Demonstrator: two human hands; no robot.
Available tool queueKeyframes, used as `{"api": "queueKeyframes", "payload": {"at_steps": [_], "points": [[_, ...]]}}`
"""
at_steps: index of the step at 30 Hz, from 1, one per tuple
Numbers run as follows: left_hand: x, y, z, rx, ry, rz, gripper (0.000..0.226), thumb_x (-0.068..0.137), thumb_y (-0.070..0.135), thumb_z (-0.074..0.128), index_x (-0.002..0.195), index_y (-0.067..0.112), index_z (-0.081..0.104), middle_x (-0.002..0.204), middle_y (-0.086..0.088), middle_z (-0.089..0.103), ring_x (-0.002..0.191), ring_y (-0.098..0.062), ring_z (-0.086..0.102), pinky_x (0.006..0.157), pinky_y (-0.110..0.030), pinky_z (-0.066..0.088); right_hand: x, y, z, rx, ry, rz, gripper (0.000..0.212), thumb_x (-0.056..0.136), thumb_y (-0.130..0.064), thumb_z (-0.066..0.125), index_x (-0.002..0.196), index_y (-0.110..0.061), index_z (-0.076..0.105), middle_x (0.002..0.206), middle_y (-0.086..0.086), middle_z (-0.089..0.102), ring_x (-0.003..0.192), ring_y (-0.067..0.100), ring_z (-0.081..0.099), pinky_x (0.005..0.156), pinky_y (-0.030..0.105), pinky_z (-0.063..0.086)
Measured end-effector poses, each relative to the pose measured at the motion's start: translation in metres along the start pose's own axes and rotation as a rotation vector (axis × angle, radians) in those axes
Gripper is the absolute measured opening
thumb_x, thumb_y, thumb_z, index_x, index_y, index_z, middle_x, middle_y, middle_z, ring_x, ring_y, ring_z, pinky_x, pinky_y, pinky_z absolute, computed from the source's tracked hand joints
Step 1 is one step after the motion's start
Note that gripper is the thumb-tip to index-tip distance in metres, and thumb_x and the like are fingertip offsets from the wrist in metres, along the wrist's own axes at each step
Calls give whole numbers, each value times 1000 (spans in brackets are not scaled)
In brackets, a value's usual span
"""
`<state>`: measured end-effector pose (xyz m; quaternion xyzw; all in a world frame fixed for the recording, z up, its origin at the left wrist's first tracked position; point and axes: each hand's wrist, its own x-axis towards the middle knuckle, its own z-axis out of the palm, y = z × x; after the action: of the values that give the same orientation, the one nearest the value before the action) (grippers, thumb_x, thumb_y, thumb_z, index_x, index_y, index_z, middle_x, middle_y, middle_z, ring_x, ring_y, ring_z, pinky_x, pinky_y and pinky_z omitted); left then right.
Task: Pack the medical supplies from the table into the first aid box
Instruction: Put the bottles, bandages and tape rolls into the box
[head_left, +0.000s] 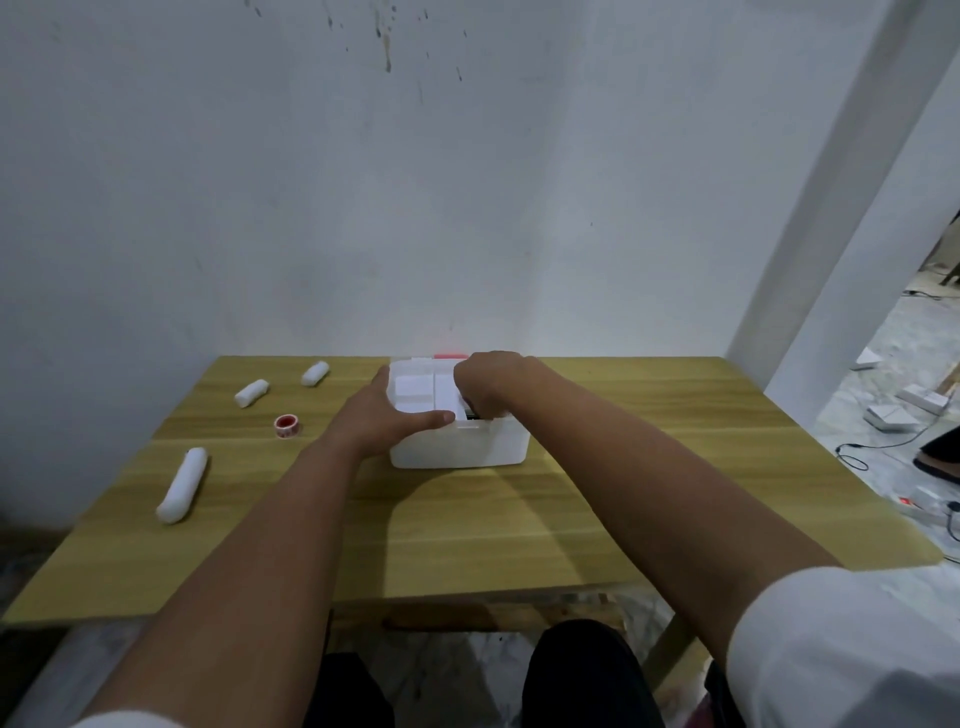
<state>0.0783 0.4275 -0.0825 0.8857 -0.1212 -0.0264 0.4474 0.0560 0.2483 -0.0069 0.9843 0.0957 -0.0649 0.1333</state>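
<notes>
The white first aid box (457, 447) stands open at the back middle of the wooden table (519, 519). My left hand (384, 415) holds the box's left side, thumb stretched along its front rim. My right hand (493, 384) reaches down into the right part of the box, fingers curled round a small dark item that is mostly hidden. White packets lie inside the box. On the table to the left lie a long white bandage roll (183, 484), two short white rolls (252, 393) (316, 373) and a red tape roll (284, 426).
A white wall rises right behind the table. To the right, a white pillar (831, 270) stands beside a floor strewn with boxes and cables (893, 415). My knees show under the table's front edge.
</notes>
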Motion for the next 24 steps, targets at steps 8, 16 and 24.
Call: {"api": "queueKeyframes", "payload": {"at_steps": [8,16,24], "points": [[-1,1,1,15,-16,-11,106,64,65,88,151,35,36,149,3,51,113,-16,46,89,-44,55,4,25,-9,254,25,5,22,72,-16,89,91,-12,79,87,1,74,82,19,69,70,30,58],[-4,4,-1,-10,-12,-3,102,65,59,90,150,36,40,140,9,54,112,-15,48,85,-42,54,-2,22,8,210,73,6,13,78,-6,75,87,-14,81,84,4,74,80,22,69,75,37,62],[-4,5,-2,-13,-26,-5,102,66,59,90,151,37,38,135,11,52,111,-16,48,87,-44,56,-6,22,12,223,119,-2,15,81,-8,71,92,-16,78,91,2,73,84,22,69,73,35,61]]}}
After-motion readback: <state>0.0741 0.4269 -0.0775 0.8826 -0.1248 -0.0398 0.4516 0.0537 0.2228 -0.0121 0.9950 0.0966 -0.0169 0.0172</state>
